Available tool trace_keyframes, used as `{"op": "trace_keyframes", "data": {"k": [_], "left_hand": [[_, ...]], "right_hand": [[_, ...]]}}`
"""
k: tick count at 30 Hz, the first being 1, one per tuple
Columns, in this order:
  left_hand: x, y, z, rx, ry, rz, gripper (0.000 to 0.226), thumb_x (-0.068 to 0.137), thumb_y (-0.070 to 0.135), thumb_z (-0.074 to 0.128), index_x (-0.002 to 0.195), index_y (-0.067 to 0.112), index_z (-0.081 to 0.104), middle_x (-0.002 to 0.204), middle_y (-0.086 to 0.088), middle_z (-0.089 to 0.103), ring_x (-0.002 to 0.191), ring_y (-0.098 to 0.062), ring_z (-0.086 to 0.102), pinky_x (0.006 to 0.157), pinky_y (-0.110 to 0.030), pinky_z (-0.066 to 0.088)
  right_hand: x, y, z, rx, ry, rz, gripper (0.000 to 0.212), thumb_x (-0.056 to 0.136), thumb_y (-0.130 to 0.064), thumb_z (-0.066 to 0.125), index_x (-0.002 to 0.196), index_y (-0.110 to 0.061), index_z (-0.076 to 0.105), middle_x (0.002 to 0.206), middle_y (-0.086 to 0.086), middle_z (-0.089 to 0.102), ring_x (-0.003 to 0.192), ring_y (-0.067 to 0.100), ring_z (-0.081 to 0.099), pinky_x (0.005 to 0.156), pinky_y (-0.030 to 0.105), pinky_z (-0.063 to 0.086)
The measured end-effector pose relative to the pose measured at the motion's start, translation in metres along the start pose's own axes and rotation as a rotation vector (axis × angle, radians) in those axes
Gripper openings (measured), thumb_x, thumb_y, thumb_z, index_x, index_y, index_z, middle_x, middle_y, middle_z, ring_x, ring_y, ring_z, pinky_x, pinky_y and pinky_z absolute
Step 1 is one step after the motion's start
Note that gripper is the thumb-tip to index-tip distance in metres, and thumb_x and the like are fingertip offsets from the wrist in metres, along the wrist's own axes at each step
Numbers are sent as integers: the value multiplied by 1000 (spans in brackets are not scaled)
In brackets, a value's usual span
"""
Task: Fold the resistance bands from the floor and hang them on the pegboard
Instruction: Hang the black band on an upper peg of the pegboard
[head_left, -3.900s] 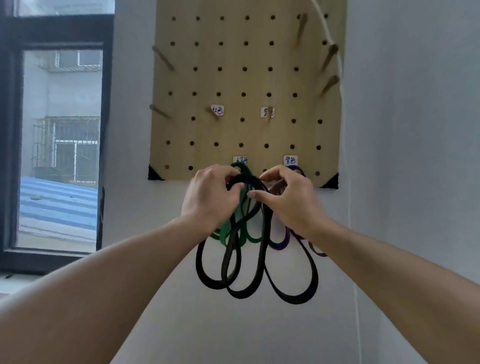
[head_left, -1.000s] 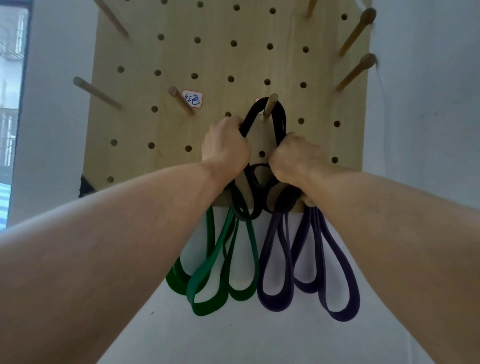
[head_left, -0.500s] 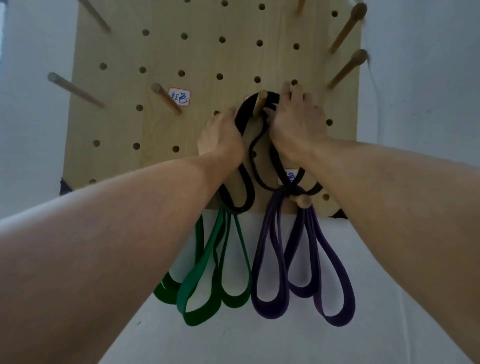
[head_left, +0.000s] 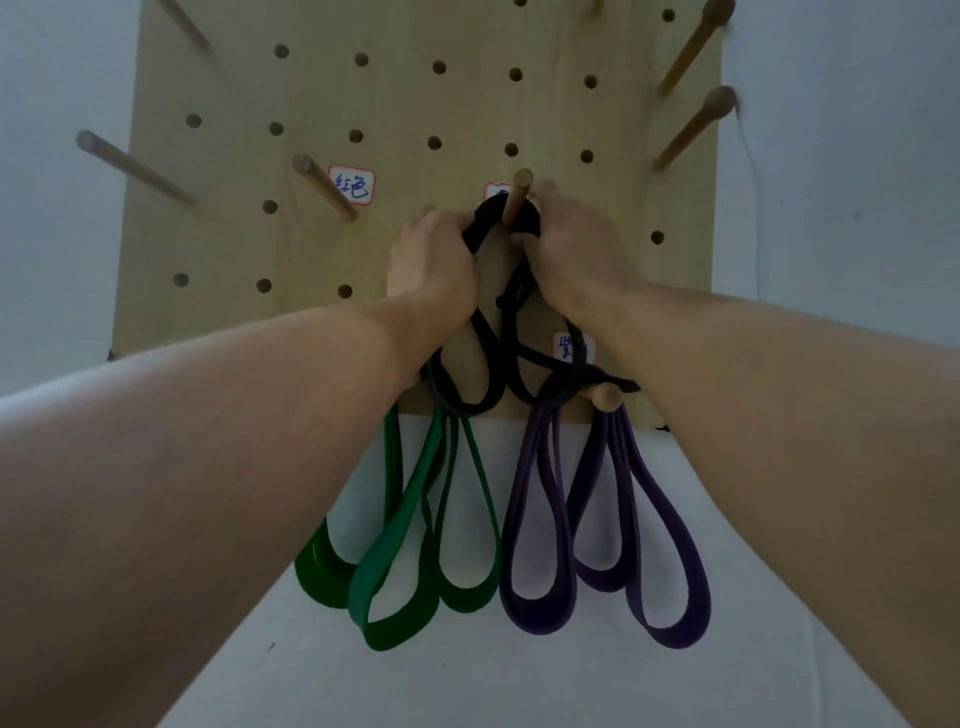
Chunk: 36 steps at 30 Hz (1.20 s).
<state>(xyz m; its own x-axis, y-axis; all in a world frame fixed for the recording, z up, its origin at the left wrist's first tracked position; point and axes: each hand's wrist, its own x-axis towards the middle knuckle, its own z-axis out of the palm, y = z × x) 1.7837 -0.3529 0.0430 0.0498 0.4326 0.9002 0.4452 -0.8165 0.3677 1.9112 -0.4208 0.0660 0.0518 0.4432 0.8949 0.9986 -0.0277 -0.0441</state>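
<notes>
A folded black resistance band (head_left: 488, 358) is looped over a wooden peg (head_left: 518, 200) in the middle of the light wooden pegboard (head_left: 405, 104). My left hand (head_left: 431, 270) grips the band's left strands just below the peg. My right hand (head_left: 576, 254) holds its right strands, fingers curled against the board beside the peg. The black loops hang down between my wrists. Below them a folded green band (head_left: 410, 561) and a folded purple band (head_left: 602, 551) hang from lower pegs; the purple band's knobbed peg (head_left: 605, 397) shows, the green band's peg is hidden by my left arm.
Bare pegs stick out at the left (head_left: 130, 166), beside a handwritten label (head_left: 351, 185), and at the upper right (head_left: 693, 124). A second label (head_left: 571, 351) sits above the purple band. White wall surrounds the board.
Over four seconds the black band went from my hands below the board up onto the middle peg. In the last half second my right hand slid down from the peg top onto the strands.
</notes>
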Motion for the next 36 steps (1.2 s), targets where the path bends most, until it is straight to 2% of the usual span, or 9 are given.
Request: {"op": "trace_keyframes", "data": {"k": [3,5,10,13,18,24,30,33,36], "left_hand": [[-5,0,-2,27,-23,67,41,96,7,48,124,28,70,102,-2,67,89,-23,61,72,-34,47],[-6,-1,-2,43,-34,97,40,98,10,49,128,29,67,108,-3,68,93,-24,61,75,-34,47],[-5,1,-3,91,-95,90,37,97,11,45,125,25,66,110,-6,65,98,-30,64,85,-47,57],[-5,0,-4,142,-102,88,40,101,13,42,134,24,60,115,-8,63,102,-31,63,87,-47,55],[-4,3,-7,224,-103,96,42,101,9,44,136,28,58,116,-7,60,101,-30,63,82,-43,55],[-6,8,-10,360,-94,99,52,101,4,47,146,30,49,128,-11,56,112,-34,60,77,-38,44],[-9,7,-12,347,-81,141,51,102,5,42,147,28,48,121,-11,58,106,-33,59,77,-40,47],[-11,6,-12,344,-75,158,50,102,6,43,147,29,48,113,-9,58,101,-31,60,81,-44,53],[-12,8,-11,381,-89,142,46,102,4,44,142,25,52,115,-9,59,102,-31,62,82,-44,55]], "right_hand": [[-8,1,9,-349,78,-54,49,113,-40,26,156,-19,35,131,11,59,118,32,57,84,41,41],[-9,1,10,-373,103,-58,48,113,-37,23,153,-16,39,132,12,55,118,31,54,85,41,41],[0,10,5,41,120,-5,30,108,-27,46,126,-22,70,110,2,58,101,21,59,80,31,41],[0,7,6,194,195,69,27,100,-21,65,125,-21,74,121,-1,73,113,16,66,96,28,51],[-1,3,5,314,198,183,27,99,-24,69,125,-25,74,127,-2,72,116,14,67,98,27,53],[-7,5,0,-301,302,-24,27,104,-36,55,116,-28,77,125,2,57,123,27,46,103,39,36],[-3,8,1,271,208,157,23,98,-23,69,120,-20,72,108,-6,72,101,11,66,83,23,48],[-2,6,3,449,221,239,27,86,-28,84,100,-22,62,85,-12,65,89,11,68,80,31,58],[-2,2,11,559,158,328,30,83,-29,87,81,-27,57,85,-8,64,86,13,69,80,42,63]]}}
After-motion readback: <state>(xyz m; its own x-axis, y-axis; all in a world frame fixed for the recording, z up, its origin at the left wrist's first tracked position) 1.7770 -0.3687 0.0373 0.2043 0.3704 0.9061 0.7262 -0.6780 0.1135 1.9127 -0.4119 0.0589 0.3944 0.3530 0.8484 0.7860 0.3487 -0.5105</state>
